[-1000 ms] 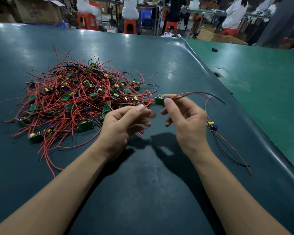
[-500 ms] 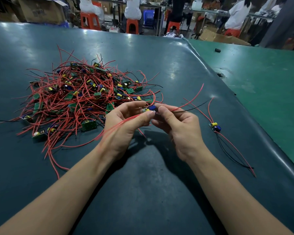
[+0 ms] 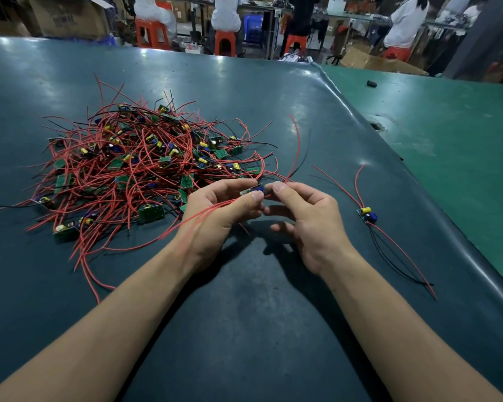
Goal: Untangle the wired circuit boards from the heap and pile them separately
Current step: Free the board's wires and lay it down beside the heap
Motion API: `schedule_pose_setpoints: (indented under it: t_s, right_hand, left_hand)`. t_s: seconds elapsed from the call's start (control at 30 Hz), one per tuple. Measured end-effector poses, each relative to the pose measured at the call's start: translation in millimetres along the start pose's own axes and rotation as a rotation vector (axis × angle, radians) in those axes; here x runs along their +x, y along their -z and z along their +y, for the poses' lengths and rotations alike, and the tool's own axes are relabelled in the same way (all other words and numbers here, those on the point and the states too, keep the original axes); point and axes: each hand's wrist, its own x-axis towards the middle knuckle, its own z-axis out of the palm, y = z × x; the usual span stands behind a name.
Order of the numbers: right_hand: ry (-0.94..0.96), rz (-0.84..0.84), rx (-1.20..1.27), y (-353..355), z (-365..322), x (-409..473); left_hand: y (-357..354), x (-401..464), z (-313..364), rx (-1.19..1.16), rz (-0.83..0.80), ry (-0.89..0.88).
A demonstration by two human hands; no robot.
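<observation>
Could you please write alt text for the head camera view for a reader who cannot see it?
Both hands hold one small circuit board between them, left hand and right hand pinching it above a dark green table. A heap of boards tangled in red wires lies to the left; one separated board lies to the right.

Overhead glare, soft shadows, wide-angle edge warp

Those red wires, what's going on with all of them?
A person is sorting little circuit boards that have red and black wires. The left hand and right hand pinch one small board between them, next to the big tangled heap on the dark table. One separated board already lies alone on the right, its wires stretched out.
</observation>
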Motion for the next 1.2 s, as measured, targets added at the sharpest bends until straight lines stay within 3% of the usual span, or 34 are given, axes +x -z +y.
schedule_pose_setpoints:
  t_s: [0.1, 0.3, 0.5, 0.7, 0.87, 1.07, 1.2]
  right_hand:
    - [0.010, 0.024, 0.016, -0.2, 1.4, 0.6]
    - [-0.071, 0.109, 0.128, 7.3, -3.6, 8.1]
    - [-0.155, -0.030, 0.448, 9.3, -7.0, 9.1]
    - [0.002, 0.077, 0.211, 16.4, -5.6, 15.3]
    - [0.270, 0.235, 0.007, 23.5, -6.8, 19.8]
    - [0.199, 0.303, 0.134, 26.7, -6.7, 23.9]
    - [0.128, 0.261, 0.296, 27.1, -7.1, 24.6]
  left_hand:
    - [-0.8, -0.2, 0.8, 0.037, -0.043, 0.050]
    - [-4.9, 2.6, 6.5, -0.109, 0.208, 0.070]
    - [-8.4, -0.5, 12.0, -0.127, 0.188, 0.090]
    - [-3.4, -0.6, 13.4, -0.157, 0.178, 0.111]
    - [-3.8, -1.9, 15.0, -0.141, 0.170, 0.128]
    - [-7.0, -2.0, 15.1, -0.124, 0.177, 0.147]
    - [-6.6, -2.3, 15.7, -0.128, 0.174, 0.150]
